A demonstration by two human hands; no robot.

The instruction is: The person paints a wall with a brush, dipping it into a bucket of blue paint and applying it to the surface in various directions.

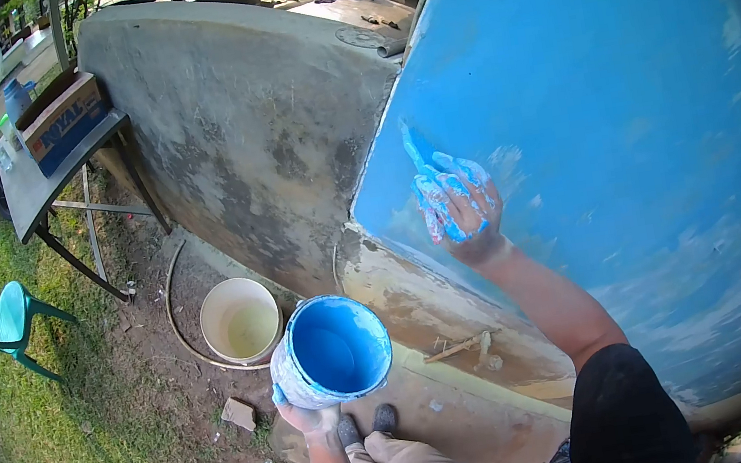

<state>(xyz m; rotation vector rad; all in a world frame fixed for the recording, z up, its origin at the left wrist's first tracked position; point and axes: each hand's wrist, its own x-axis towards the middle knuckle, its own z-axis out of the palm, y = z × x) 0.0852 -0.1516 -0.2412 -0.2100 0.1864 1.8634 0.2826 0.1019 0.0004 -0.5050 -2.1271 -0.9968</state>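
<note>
My left hand point(307, 417) supports a paint-smeared white bucket point(303, 387) from below at its left side; blue paint point(325, 353) shows inside. My right hand point(459, 197), covered in blue and white paint, is closed around a blue-coated brush point(417, 150). The brush points up and left, at the left part of a wall point(607, 148) painted blue with white cloud-like patches. Whether the bristles touch the wall is hard to tell. Most of my left hand's fingers are hidden behind the bucket.
A cream bucket point(240, 320) holding liquid stands on the ground beside a hose point(174, 316). Left are a green chair point(12, 319) and a table point(47, 184) with a cardboard box point(67, 123). A grey concrete wall point(228, 109) adjoins the blue one. A tap point(487, 348) sits low down.
</note>
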